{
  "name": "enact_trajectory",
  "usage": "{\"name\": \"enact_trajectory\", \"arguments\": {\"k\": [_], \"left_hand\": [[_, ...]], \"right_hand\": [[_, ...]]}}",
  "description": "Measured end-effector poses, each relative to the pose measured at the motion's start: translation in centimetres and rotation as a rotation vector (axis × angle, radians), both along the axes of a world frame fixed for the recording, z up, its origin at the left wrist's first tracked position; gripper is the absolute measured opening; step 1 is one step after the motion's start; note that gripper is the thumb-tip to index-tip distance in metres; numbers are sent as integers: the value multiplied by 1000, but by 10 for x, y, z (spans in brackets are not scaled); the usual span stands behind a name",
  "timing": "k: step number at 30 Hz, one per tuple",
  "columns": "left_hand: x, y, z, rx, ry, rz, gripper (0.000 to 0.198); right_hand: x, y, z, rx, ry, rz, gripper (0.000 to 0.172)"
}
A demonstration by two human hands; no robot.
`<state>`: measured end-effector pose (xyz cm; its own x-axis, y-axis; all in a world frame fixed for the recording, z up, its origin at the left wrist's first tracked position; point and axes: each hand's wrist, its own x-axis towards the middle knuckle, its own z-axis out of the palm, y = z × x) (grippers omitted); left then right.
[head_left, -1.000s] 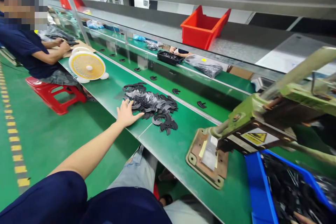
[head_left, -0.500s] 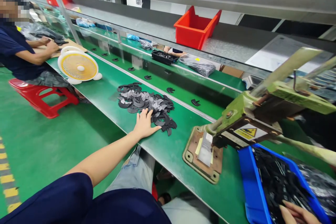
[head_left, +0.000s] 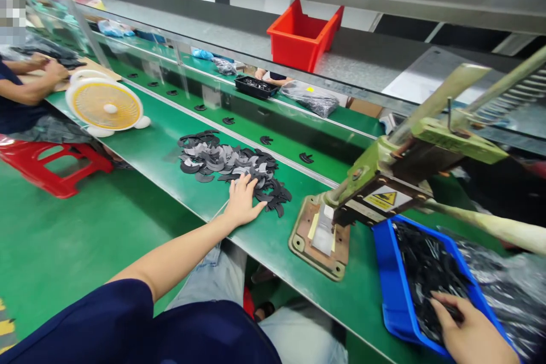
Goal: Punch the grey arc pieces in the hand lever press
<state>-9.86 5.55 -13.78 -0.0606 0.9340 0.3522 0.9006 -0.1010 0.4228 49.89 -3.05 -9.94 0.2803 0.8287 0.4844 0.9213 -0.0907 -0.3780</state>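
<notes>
My left hand (head_left: 244,202) lies with spread fingers at the near edge of a pile of grey and black curved flat pieces (head_left: 226,160), its fingertips touching them. At the right, my right hand (head_left: 469,321) reaches into a blue bin (head_left: 390,290) full of black slender parts (head_left: 420,261). Its thumb and fingers are bent together around something dark, which I cannot make out among the parts. A green hand press (head_left: 379,176) stands between the pile and the bin, a metal plate (head_left: 323,239) on its base.
Dark curved pieces (head_left: 306,157) lie spaced along the green belt behind the pile. A white and yellow fan (head_left: 106,105) stands left, near a co-worker's hands (head_left: 53,71). A red bin (head_left: 294,45) sits on the shelf above. Bagged black parts (head_left: 490,273) lie beyond the blue bin.
My right hand has come further into the blue bin, its fingers now bent together. My left hand has slid slightly right along the pile's edge. The whole view has shifted a little.
</notes>
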Motion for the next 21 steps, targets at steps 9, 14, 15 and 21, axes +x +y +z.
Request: {"name": "enact_trajectory", "arguments": {"k": [9,14,15,21], "left_hand": [[0,-23,1,128,-21,-83,61],[24,-42,12,294,-125,-228,57],[33,-48,18,321,-163,-283,55],[93,-89,78,185,-425,-856,51]], "right_hand": [[-66,-31,53,77,70,-184,45],[-105,-51,64,187,95,-86,42],[-121,-55,63,207,112,-46,43],[-238,-77,43,214,229,302,44]]}}
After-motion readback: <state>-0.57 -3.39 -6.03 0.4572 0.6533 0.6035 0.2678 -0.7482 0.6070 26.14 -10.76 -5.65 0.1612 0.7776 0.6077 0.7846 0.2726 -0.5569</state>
